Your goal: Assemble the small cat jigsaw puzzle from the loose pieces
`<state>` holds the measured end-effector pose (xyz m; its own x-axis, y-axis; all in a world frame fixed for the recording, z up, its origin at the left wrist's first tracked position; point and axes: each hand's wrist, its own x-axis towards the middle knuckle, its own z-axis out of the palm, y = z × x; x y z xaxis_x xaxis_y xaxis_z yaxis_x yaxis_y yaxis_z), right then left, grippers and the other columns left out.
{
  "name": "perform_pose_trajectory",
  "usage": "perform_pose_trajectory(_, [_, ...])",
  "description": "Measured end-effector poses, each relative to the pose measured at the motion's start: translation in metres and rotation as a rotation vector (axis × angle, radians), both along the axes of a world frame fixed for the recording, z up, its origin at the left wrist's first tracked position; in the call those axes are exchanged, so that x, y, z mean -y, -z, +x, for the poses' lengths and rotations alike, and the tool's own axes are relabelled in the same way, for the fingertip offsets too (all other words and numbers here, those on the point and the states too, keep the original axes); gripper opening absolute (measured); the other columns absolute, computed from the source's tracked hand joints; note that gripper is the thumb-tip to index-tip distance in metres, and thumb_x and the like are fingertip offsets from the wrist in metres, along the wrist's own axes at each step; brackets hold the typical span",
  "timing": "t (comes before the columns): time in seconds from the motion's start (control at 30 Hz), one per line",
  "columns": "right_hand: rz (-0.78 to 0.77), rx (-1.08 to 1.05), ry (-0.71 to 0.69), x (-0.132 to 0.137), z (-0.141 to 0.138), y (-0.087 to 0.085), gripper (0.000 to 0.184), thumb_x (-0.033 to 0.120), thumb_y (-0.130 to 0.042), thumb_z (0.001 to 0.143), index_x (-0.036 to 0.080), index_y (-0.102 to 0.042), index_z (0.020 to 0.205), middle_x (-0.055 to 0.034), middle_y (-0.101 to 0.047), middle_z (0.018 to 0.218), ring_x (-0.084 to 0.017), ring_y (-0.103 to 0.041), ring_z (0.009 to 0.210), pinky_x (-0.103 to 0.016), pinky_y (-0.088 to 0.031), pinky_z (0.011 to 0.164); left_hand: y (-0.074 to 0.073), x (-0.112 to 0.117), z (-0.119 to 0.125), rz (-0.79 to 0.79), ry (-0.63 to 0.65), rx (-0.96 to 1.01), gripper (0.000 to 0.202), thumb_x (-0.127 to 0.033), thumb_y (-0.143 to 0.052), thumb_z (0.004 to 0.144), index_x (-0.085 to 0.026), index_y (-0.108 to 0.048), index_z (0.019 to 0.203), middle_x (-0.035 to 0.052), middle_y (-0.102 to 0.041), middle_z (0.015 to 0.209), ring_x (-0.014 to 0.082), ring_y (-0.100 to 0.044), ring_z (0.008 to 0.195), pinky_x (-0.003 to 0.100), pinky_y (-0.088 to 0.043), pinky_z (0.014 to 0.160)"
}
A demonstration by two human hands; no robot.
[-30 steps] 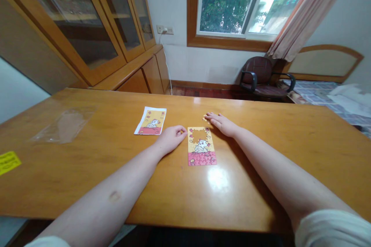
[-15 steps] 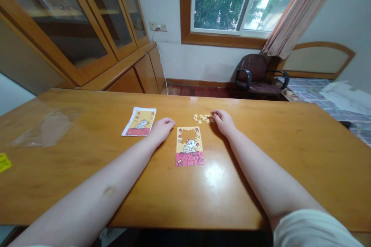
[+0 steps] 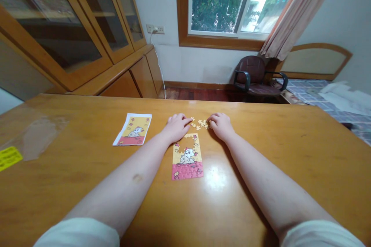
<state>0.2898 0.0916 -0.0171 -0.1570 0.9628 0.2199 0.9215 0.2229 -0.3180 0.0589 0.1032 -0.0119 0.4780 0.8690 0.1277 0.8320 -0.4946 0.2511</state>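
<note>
**Both Hands Resting at the Loose Pieces Beyond the Puzzle**

Containers: a clear plastic bag (image 3: 36,134) is lying flat on the far left of the worktop (image 3: 261,162). Glare is washing over the bag, so its contents cannot be made out. A yellow label (image 3: 8,157) is lying just near of it, and the print on it is too small to read. Behind the worktop on the left, a wooden cabinet (image 3: 87,38) is showing shelves through its glass doors. Reflections are hiding whatever is standing on them.

Work area: the partly assembled puzzle (image 3: 187,157) is lying flat at the centre of the worktop, with a gap in its far half. The loose pieces (image 3: 199,124) are lying in a small cluster just beyond its far edge, between the two hands. The left hand (image 3: 176,125) is lying palm down and open. Its fingers are reaching right toward the cluster and partly covering the puzzle's far left corner. The right hand (image 3: 220,124) is curling its fingers at the right side of the cluster. Whether it is pinching a piece cannot be told, because the fingertips are hiding the contact. A printed picture card (image 3: 132,129) is lying to the left of the left hand, apart from it.

Cut off: both sleeves are running out of the near edge. A chair (image 3: 255,76) is standing beyond the worktop under the window (image 3: 232,2).
</note>
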Motion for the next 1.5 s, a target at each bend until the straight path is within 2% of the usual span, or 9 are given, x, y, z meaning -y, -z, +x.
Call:
perform_pose_trajectory(0.13, [0.020, 0.052, -0.038, 0.004, -0.007, -0.001, 0.033, 0.031, -0.039, 0.090, 0.028, -0.067, 0.107, -0.0050, -0.059, 0.121, -0.024, -0.043, 0.114, -0.041, -0.026, 0.099, 0.001, -0.001, 0.000, 0.015, -0.035, 0.005, 0.041, -0.036, -0.040, 0.088, -0.028, -0.054, 0.126, 0.0078, -0.053, 0.110, 0.0260, -0.045, 0.104, 0.042, -0.033, 0.093])
perform_pose_trajectory(0.27, [-0.002, 0.110, -0.136, 0.008, -0.012, -0.002, 0.036, 0.038, -0.037, 0.092, 0.035, -0.061, 0.119, -0.0025, -0.047, 0.137, -0.026, -0.031, 0.128, -0.049, -0.013, 0.106, -0.003, 0.003, 0.002, 0.026, 0.064, 0.044, 0.038, -0.034, -0.040, 0.088, -0.030, -0.058, 0.121, 0.0067, -0.052, 0.112, 0.0249, -0.045, 0.105, 0.041, -0.033, 0.094])
perform_pose_trajectory(0.33, [-0.038, 0.101, -0.113, 0.007, -0.011, -0.002, 0.037, 0.040, -0.035, 0.093, 0.036, -0.060, 0.120, -0.0024, -0.044, 0.140, -0.028, -0.027, 0.131, -0.053, -0.010, 0.106, -0.005, 0.005, 0.003, 0.014, 0.114, 0.046, 0.035, -0.033, -0.041, 0.088, -0.031, -0.062, 0.116, 0.0060, -0.053, 0.111, 0.0248, -0.046, 0.104, 0.041, -0.033, 0.094])
perform_pose_trajectory(0.47, [-0.025, -0.017, -0.034, 0.003, 0.006, -0.002, 0.040, 0.041, -0.031, 0.094, 0.033, -0.060, 0.121, -0.0033, -0.048, 0.137, -0.026, -0.033, 0.127, -0.051, -0.015, 0.106, -0.005, 0.006, 0.003, -0.006, 0.135, 0.043, 0.034, -0.032, -0.041, 0.088, -0.030, -0.064, 0.113, 0.0061, -0.055, 0.107, 0.0248, -0.046, 0.102, 0.042, -0.034, 0.092])
perform_pose_trajectory(0.67, [0.068, -0.136, 0.072, -0.004, 0.030, 0.001, 0.038, 0.031, -0.036, 0.092, 0.026, -0.073, 0.085, -0.0015, -0.064, 0.116, -0.022, -0.047, 0.111, -0.041, -0.027, 0.099, -0.002, 0.004, 0.002, 0.035, 0.081, 0.023, 0.035, -0.030, -0.043, 0.087, -0.027, -0.061, 0.116, 0.0064, -0.056, 0.109, 0.0253, -0.047, 0.102, 0.043, -0.036, 0.091])
perform_pose_trajectory(0.87, [0.059, -0.205, 0.088, -0.008, 0.028, 0.007, 0.047, 0.033, -0.034, 0.093, 0.025, -0.073, 0.069, -0.0014, -0.067, 0.106, -0.022, -0.050, 0.105, -0.041, -0.027, 0.097, -0.004, 0.009, 0.004, 0.059, 0.170, 0.027, 0.035, -0.037, -0.042, 0.089, -0.031, -0.059, 0.120, 0.0057, -0.051, 0.123, 0.0259, -0.043, 0.112, 0.044, -0.033, 0.098])
perform_pose_trajectory(1.03, [0.084, -0.167, 0.080, -0.007, 0.025, 0.007, 0.042, 0.035, -0.035, 0.093, 0.025, -0.074, 0.081, -0.0032, -0.066, 0.109, -0.023, -0.049, 0.107, -0.043, -0.027, 0.097, -0.004, 0.010, 0.004, 0.047, 0.210, 0.034, 0.036, -0.041, -0.041, 0.090, -0.033, -0.059, 0.120, 0.0052, -0.049, 0.128, 0.0261, -0.041, 0.116, 0.045, -0.031, 0.101])
perform_pose_trajectory(1.27, [0.059, -0.064, -0.246, -0.001, 0.015, 0.001, 0.038, 0.036, -0.034, 0.095, 0.028, -0.072, 0.092, -0.0018, -0.062, 0.118, -0.022, -0.044, 0.114, -0.042, -0.025, 0.100, -0.006, 0.011, 0.005, 0.021, 0.258, 0.043, 0.031, -0.038, -0.044, 0.089, -0.033, -0.063, 0.113, 0.0037, -0.053, 0.125, 0.0245, -0.043, 0.115, 0.044, -0.030, 0.101])
perform_pose_trajectory(1.5, [0.107, -0.031, -0.182, -0.001, 0.007, 0.003, 0.028, 0.033, -0.045, 0.091, 0.024, -0.071, 0.096, -0.0053, -0.065, 0.112, -0.022, -0.049, 0.107, -0.041, -0.027, 0.098, -0.003, 0.008, 0.005, 0.048, 0.224, 0.097, 0.028, -0.034, -0.043, 0.088, -0.028, -0.069, 0.099, 0.0039, -0.058, 0.116, 0.0242, -0.046, 0.111, 0.044, -0.033, 0.098])
